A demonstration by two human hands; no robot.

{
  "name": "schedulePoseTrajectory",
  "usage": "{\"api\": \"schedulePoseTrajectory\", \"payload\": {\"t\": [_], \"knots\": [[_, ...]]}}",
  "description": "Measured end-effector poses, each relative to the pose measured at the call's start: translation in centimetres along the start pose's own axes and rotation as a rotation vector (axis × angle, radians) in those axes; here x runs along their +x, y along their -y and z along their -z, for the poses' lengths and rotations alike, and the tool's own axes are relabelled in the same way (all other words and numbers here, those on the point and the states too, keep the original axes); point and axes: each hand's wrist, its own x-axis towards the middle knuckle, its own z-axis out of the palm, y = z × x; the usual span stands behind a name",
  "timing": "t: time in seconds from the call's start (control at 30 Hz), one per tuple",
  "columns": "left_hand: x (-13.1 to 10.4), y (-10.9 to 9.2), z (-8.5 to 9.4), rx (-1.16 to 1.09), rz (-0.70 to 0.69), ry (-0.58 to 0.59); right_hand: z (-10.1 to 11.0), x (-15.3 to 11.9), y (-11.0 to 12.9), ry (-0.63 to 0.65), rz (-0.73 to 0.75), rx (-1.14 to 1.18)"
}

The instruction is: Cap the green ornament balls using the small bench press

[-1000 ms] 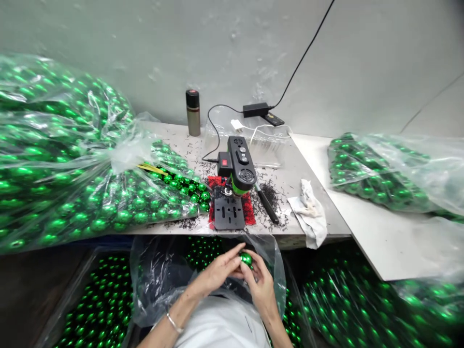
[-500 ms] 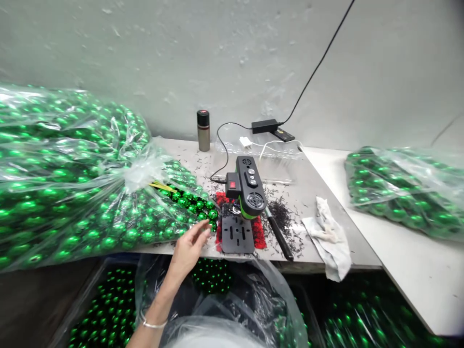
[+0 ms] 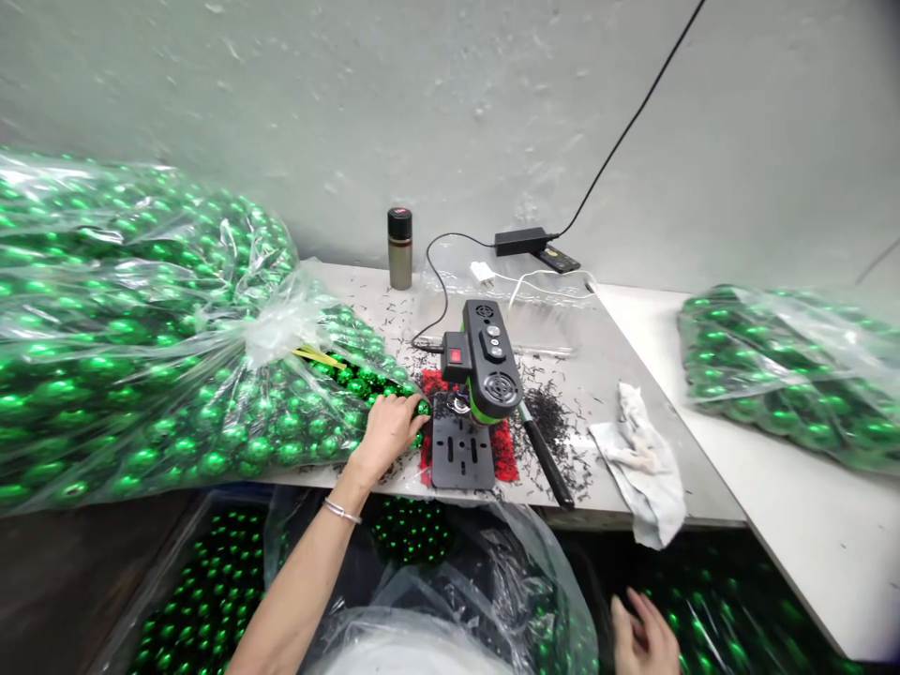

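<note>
My left hand (image 3: 391,427) reaches over the table to the mouth of a large clear bag of green balls (image 3: 232,403), its fingers closed on a shiny green ball (image 3: 423,408). Just right of it stands a black device (image 3: 490,361) with a slotted metal base plate (image 3: 462,450) on a red mat (image 3: 504,454). My right hand (image 3: 641,630) is low at the bottom right, in front of the table edge, fingers bent and apart with nothing visible in them. Beneath my left arm lies an open plastic bag (image 3: 492,553) with green balls inside.
A bottle (image 3: 400,249), a power adapter (image 3: 520,242) and a cable are at the back. A black-handled tool (image 3: 547,461), black scraps (image 3: 545,412) and a white cloth (image 3: 643,464) lie right of the device. Another bag of green balls (image 3: 787,370) sits far right.
My left hand has moved forward to the bag's mouth and closed its fingers around a ball there. My right hand has come into view at the bottom right.
</note>
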Motion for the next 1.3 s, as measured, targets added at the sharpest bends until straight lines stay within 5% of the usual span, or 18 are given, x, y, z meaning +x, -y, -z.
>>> {"api": "schedulePoseTrajectory", "payload": {"t": [0.13,0.27,0.37,0.47,0.57,0.63,0.7,0.77,0.8,0.97,1.07,1.17,1.23,1.3], "knots": [[0.2,0.3,0.4,-0.169,0.033,0.021,-0.4,2.7,8.2,0.083,0.298,0.134],[-0.4,1.2,0.3,-0.437,0.081,-0.073,-2.2,0.9,16.6,0.267,0.576,0.339],[-0.6,1.6,0.7,-0.432,0.062,-0.180,-4.6,-1.2,20.2,0.373,0.695,0.439],[-2.2,0.7,1.1,-0.537,0.083,-0.305,-7.6,-2.7,20.4,0.409,0.604,0.486],[-6.7,-1.9,-0.4,-0.903,0.261,-0.448,-10.0,-3.8,18.2,0.284,0.258,0.593],[-10.4,-3.8,-2.6,-1.333,0.447,-0.264,-10.8,-4.4,16.5,0.275,-0.001,0.706],[-13.0,-5.1,-4.8,-1.657,0.768,0.244,-10.9,-5.0,15.3,0.316,-0.134,0.775],[-13.9,-5.5,-6.4,-1.806,0.941,0.542,-10.3,-5.1,14.9,0.335,-0.124,0.759],[-13.6,-5.3,-6.8,-1.841,0.959,0.589,-9.9,-5.0,14.9,0.319,-0.088,0.722],[-10.3,-3.9,-5.8,-1.886,0.833,0.599,-8.6,-1.6,16.8,0.095,0.198,0.457],[-10.0,-3.6,-5.3,-1.911,0.828,0.637,-8.9,0.9,18.2,0.153,0.381,0.325],[-10.8,-3.6,-5.1,-1.854,0.779,0.630,-9.7,2.3,19.2,0.234,0.405,0.306],[-11.2,-3.5,-4.7,-1.722,0.682,0.644,-10.2,2.5,19.6,0.250,0.411,0.305],[-11.2,-3.2,-3.9,-1.520,0.565,0.537,-10.6,2.4,19.8,0.239,0.423,0.308]]}}
